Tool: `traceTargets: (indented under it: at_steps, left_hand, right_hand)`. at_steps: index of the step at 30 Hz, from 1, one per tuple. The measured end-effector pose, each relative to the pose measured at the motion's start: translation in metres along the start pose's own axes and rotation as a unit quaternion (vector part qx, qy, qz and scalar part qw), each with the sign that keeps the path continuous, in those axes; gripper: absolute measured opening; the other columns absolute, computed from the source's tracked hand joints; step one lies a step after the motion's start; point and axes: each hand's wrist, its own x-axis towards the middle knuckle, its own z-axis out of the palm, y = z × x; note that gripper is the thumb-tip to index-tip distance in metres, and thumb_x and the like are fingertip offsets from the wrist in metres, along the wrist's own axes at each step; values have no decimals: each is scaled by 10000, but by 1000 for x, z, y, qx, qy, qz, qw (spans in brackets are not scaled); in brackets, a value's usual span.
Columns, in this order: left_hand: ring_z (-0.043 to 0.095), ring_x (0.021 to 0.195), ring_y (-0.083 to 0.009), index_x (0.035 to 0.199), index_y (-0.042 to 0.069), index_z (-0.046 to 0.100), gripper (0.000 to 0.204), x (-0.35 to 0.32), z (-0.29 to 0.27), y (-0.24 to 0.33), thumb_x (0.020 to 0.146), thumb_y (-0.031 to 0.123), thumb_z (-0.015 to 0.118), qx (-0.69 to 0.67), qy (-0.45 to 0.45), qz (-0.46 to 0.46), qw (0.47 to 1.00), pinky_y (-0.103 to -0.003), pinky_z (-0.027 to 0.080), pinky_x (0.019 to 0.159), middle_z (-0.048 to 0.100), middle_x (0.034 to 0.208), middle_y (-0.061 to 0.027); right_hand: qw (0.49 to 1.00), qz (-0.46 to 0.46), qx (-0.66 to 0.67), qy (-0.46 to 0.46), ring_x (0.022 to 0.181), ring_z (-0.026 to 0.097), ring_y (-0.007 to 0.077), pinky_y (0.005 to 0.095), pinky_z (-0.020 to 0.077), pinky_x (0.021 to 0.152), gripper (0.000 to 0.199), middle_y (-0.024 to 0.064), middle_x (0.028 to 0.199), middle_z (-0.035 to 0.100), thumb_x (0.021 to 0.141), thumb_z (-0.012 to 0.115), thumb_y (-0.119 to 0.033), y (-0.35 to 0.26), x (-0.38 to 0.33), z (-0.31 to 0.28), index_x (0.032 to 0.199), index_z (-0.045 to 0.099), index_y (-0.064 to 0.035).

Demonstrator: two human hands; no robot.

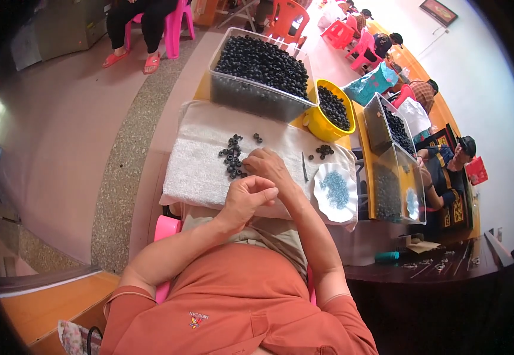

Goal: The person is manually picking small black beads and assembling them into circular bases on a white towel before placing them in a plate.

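My left hand [247, 200] is above the near edge of a white towel [195, 157], thumb and fingertips pinched together. Whatever the pinch holds is too small or hidden to make out. Just beyond it, my right hand [267, 166] rests low over the towel with fingers curled down, touching or close to a loose group of small black ring-like parts [232, 155]. The undersides of its fingers are hidden. To the right of my right hand lie dark tweezers [305, 167] and a smaller heap of black parts [325, 150]. A white scalloped dish [322, 204] holds small pale-blue pieces [335, 189].
Beyond the towel stand a large clear bin [251, 97] and a yellow tub [323, 125], both filled with black parts. More clear bins [396, 177] sit on a table to the right, beside a co-worker [446, 171]. Another person sits on a pink chair [177, 29] at upper left.
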Motion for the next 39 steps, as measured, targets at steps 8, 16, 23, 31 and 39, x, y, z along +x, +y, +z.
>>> traceTargets:
  at_steps: [8,16,23,31,39]
  left_hand:
    - [637,786,-96,1015,8,666,141,4,-1,1,902,86,693,4,22,1,1000,-243,546,741,674,880,-34]
    - [638,828,-100,1069,1,662,197,9,-5,3,935,144,676,62,1,13,998,-253,533,771,688,922,-40]
    - [641,829,-105,1045,11,639,182,10,-8,-3,912,119,701,50,-35,9,998,-254,536,765,687,933,-45]
    - [647,836,-122,1011,18,585,176,8,-8,1,909,107,697,35,-57,-4,998,-267,554,746,673,926,-60]
    - [638,811,-112,997,24,568,176,9,-9,5,896,85,698,41,-70,-2,997,-248,533,716,675,917,-72]
  right_hand:
    - [927,178,328,-20,839,619,111,263,505,750,154,45,883,676,866,676,-17,13,-17,-20,1016,689,17]
    - [764,157,624,-45,864,631,148,277,520,782,123,63,960,652,857,710,-26,0,-46,-72,967,687,24]
    - [763,186,615,-71,880,633,141,271,518,792,128,69,972,652,846,727,-23,-3,-59,-71,957,683,22]
    - [785,161,592,-85,886,634,144,272,522,794,114,80,975,645,878,699,-27,-7,-62,-78,962,673,45]
    - [793,161,582,-81,886,635,150,277,529,801,91,76,969,640,892,683,-28,-5,-67,-74,948,669,42]
